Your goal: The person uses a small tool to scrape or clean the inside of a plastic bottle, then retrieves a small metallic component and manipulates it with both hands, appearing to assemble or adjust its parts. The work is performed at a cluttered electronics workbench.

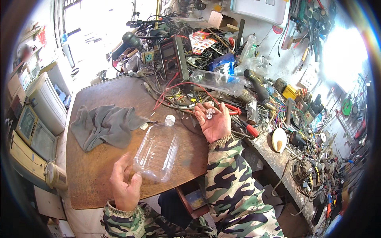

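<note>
A clear plastic bottle [155, 152] with a white cap [170, 120] lies on its side on the brown wooden table [91, 180], its cap end pointing away from me. My left hand [126, 184] is beside the bottle's near left corner, with thumb and fingers apart; I cannot tell whether the thumb touches it. Beyond the bottle's right side, my right hand [216, 125] is turned palm up with its fingers slightly curled. Small clear, crumpled-looking pieces [210, 113] rest in that palm. A grey cloth [105, 126] lies bunched to the left of the bottle.
A multimeter [173, 59] with red leads stands at the table's back. Tangled cables, a clear plastic tray [218, 82] and red-handled pliers [234, 110] crowd the back right. On the right, a cluttered bench [278, 174] holds tools and wires. A drawer [192, 198] sits below the table's front edge.
</note>
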A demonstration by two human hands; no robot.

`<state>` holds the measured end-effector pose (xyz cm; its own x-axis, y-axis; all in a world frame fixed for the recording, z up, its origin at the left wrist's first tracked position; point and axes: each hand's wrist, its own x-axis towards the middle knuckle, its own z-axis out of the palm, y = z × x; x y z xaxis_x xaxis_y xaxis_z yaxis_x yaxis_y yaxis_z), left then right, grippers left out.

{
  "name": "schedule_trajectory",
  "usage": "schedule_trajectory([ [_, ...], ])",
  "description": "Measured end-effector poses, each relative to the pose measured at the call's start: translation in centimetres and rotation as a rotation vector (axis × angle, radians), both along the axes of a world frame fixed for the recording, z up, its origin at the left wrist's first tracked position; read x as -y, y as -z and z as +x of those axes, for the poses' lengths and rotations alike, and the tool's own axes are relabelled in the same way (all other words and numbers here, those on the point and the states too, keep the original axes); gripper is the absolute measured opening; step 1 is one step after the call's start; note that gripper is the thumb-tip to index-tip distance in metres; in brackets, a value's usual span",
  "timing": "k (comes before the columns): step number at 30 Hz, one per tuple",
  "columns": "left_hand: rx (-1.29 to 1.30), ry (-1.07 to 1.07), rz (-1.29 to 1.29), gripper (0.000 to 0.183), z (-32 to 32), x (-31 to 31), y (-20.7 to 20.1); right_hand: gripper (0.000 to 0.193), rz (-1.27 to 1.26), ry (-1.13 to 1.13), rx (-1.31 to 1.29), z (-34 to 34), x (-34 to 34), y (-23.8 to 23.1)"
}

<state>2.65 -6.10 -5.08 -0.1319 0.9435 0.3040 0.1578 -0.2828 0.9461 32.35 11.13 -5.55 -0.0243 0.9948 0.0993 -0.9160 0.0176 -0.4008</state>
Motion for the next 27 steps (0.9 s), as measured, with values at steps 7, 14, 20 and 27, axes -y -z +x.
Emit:
schedule_trajectory([
  [7,0.085,-0.016,-0.023,0.055,0.2,0.1,-0.2,0.064,0.09,-0.033,-0.104,-0.4,0.3,-0.6],
  [14,0.019,0.005,-0.029,0.056,0.1,0.2,-0.5,0.068,0.15,-0.106,-0.223,0.0,0.4,-0.7],
  [20,0.023,0.001,-0.055,0.056,0.4,0.4,-1.3,0.07,0.193,-0.148,-0.247,0.0,0.6,-0.7],
  [27,0.025,0.002,-0.042,0.057,0.4,0.4,-1.1,0.073,0.207,-0.15,-0.233,-0.1,0.8,-1.0],
])
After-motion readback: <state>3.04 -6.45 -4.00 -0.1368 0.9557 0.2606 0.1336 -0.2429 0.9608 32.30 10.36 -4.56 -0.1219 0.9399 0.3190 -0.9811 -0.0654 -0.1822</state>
